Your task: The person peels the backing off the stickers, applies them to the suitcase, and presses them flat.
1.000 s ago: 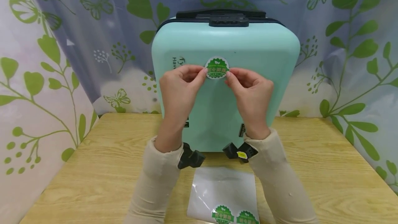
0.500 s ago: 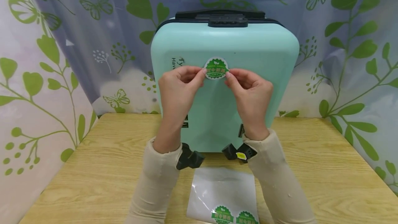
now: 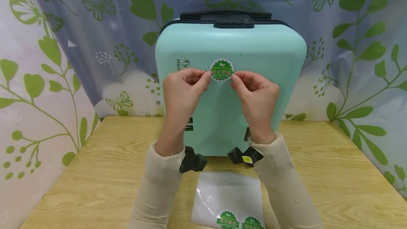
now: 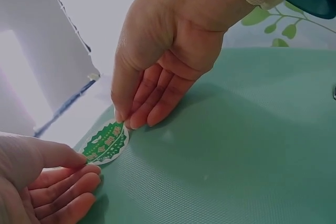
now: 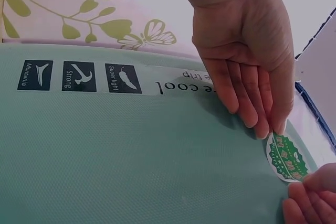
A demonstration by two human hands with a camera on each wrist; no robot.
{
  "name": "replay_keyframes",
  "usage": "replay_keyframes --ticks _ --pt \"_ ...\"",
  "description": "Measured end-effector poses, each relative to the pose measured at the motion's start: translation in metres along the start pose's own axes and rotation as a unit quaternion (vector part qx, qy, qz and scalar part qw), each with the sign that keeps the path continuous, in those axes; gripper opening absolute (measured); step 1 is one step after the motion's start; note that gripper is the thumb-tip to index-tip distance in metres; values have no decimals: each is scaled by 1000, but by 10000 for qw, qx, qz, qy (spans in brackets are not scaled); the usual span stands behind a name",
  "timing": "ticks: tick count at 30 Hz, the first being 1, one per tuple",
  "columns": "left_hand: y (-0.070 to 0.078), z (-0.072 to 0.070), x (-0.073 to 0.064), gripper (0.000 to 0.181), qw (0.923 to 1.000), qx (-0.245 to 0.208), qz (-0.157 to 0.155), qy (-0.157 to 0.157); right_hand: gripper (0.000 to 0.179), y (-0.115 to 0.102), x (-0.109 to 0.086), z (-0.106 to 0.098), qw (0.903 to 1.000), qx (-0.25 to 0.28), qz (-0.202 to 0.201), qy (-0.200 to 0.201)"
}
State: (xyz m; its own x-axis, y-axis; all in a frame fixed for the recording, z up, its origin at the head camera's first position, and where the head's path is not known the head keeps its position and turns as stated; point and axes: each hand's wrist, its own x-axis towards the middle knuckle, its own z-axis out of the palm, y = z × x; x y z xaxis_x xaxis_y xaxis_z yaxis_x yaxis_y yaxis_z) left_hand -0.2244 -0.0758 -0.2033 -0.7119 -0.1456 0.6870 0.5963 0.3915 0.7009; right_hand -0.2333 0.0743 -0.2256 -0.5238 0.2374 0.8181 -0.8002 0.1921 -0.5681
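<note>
A round green-and-white sticker (image 3: 221,70) is at the upper middle of the mint-green suitcase's (image 3: 219,116) front face. My left hand (image 3: 184,93) pinches its left edge between thumb and fingertip. On the opposite edge, my right hand (image 3: 259,98) pinches it the same way. In the left wrist view the sticker (image 4: 107,142) appears slightly curved between the left hand (image 4: 44,174) below and the right hand (image 4: 163,51) above. The right wrist view shows the sticker (image 5: 286,157) close to the shell; whether its whole back touches cannot be told.
A backing sheet (image 3: 227,190) with green stickers (image 3: 228,219) at its front edge lies on the wooden table (image 3: 95,172), between the forearms. Behind the upright suitcase hangs a leaf-patterned curtain (image 3: 121,45). Black label squares (image 5: 79,76) mark the suitcase shell.
Both hands keep their pinch on the sticker and stay at nearly the same spot. The left wrist has shifted very slightly left. The suitcase stands as before.
</note>
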Motion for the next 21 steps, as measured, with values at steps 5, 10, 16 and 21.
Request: replay_keyframes --ticks 5,10,16,21 --pt "2 -2 1 19 9989 437 141 -72 14 -1 2 -1 9999 -100 9 -85" --pt "3 -3 3 19 9961 829 220 -188 12 -2 4 -3 9995 -235 -1 -225" --pt "6 -2 3 19 9943 1018 220 -249 11 -4 5 -5 9991 -330 9 -274" --pt "4 -2 2 22 9949 980 177 -150 12 -4 5 -5 9993 -255 67 -246"
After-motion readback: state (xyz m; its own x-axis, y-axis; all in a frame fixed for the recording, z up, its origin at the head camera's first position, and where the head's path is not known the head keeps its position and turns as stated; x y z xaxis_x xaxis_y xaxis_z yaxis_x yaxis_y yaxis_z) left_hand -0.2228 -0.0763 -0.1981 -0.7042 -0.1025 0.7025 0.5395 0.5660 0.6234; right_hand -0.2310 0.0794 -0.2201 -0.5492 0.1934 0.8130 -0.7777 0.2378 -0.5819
